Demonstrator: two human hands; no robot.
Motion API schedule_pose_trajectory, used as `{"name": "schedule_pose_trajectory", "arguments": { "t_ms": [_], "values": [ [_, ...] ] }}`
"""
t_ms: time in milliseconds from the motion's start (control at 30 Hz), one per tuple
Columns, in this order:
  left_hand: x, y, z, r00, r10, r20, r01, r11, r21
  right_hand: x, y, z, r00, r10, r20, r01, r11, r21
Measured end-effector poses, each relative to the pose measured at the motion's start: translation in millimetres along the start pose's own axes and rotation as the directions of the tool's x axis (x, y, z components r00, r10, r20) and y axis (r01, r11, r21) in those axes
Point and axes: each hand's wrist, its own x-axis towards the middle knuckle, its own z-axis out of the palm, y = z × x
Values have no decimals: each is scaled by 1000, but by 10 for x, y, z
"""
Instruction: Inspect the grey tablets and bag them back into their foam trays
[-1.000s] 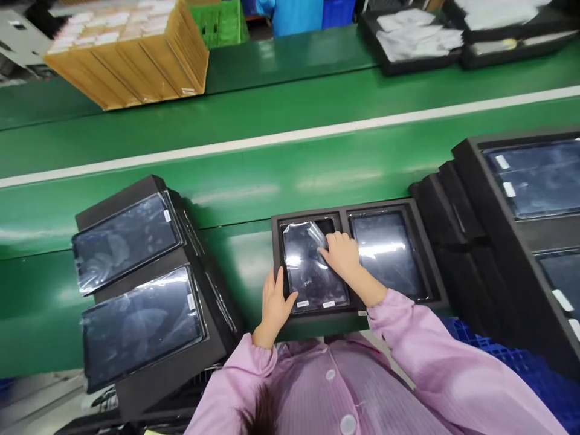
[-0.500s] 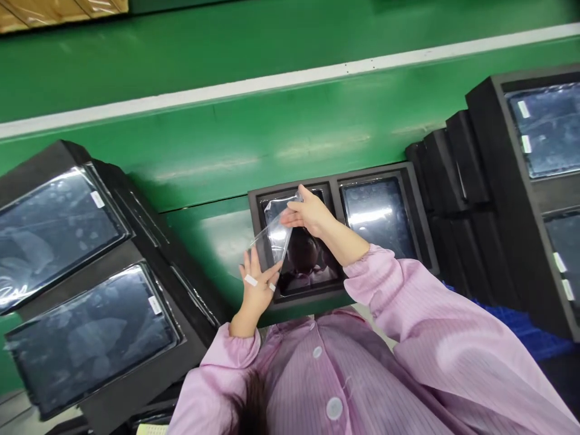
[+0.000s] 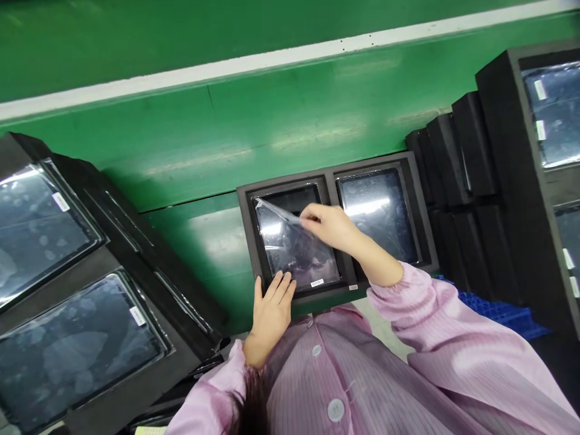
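Note:
A black display panel [image 3: 308, 257] lies in the left recess of a black foam tray [image 3: 247, 232] directly ahead of me. Clear plastic film [image 3: 277, 211] covers part of that panel, its upper right portion lifted and folded diagonally. My right hand [image 3: 328, 226] pinches the lifted film above the panel. Fingers outstretched, my left hand [image 3: 272, 308] rests flat at the panel's lower left corner and the tray rim. In the tray's right recess sits a second display panel [image 3: 385, 226]. A small white label [image 3: 317, 283] shows along the first panel's near edge.
Stacked black trays on the left hold film-covered panels [image 3: 86, 350]. At the right, another tray stack [image 3: 512, 121] with panels stands beside several black foam blocks [image 3: 462, 151]. A blue crate [image 3: 502, 314] is below them. Behind runs the green work surface [image 3: 226, 139] with a white strip.
Earlier both hands held the film raised and slanting off the panel. Now it lies partly over the panel; my left hand has released it and lies flat, while my right keeps its pinch.

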Motion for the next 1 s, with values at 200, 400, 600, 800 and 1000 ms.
{"name": "schedule_pose_trajectory", "arguments": {
  "t_ms": [200, 400, 600, 800, 1000],
  "values": [
    [-78, -12, 15, 998, -36, -51, 33, 998, -58, -723, 145, -117, 600, -543, 588, 212, 817, 537],
    [-87, -11, 14, 994, -62, -94, 51, 992, -111, -843, 481, -66, 752, -425, 504, 55, 803, 594],
    [-29, -57, -33, 989, -92, -113, 72, 983, -167, -675, 446, -138, 889, -426, 167, 193, 679, 709],
    [135, -182, -77, 993, -110, -35, 105, 985, -136, -604, 375, -157, 931, -363, 29, 330, 874, 356],
    [192, -294, -157, 991, -106, 87, 122, 971, -204, -437, 210, 0, 988, -129, 80, 108, 969, 222]
  ]
}}
